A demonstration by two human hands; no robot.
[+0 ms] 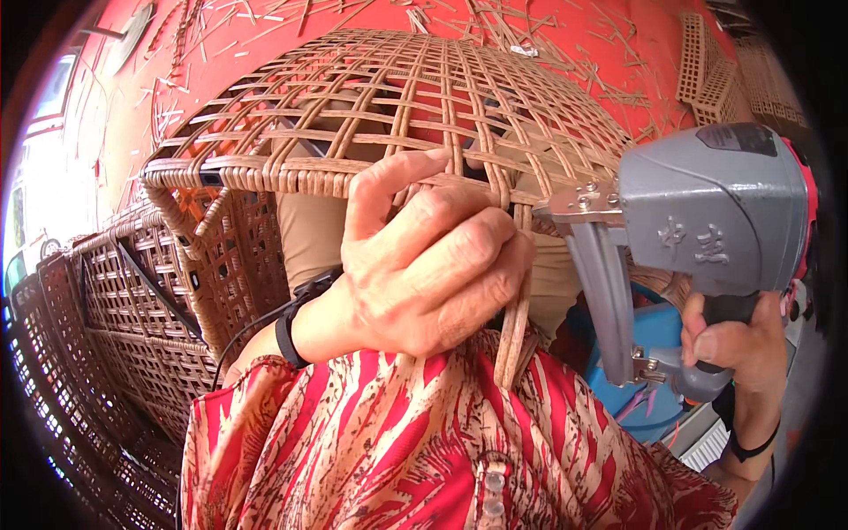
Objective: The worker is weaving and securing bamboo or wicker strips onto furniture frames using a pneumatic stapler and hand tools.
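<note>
A woven brown wicker panel with a wrapped rim lies across my lap, its open lattice stretching away from me. My left hand is closed at the near rim, its index finger over the weave and the other fingers curled round wicker strands that hang toward my shirt. What lies under the palm is hidden. In my right hand, the black grip of a grey staple gun is held firmly. The gun's metal nose reaches the rim just right of my left fingers; whether it touches is unclear.
More woven wicker pieces stand at the left, and others lie at the far right. Cut strips litter the red floor. A blue container sits below the gun.
</note>
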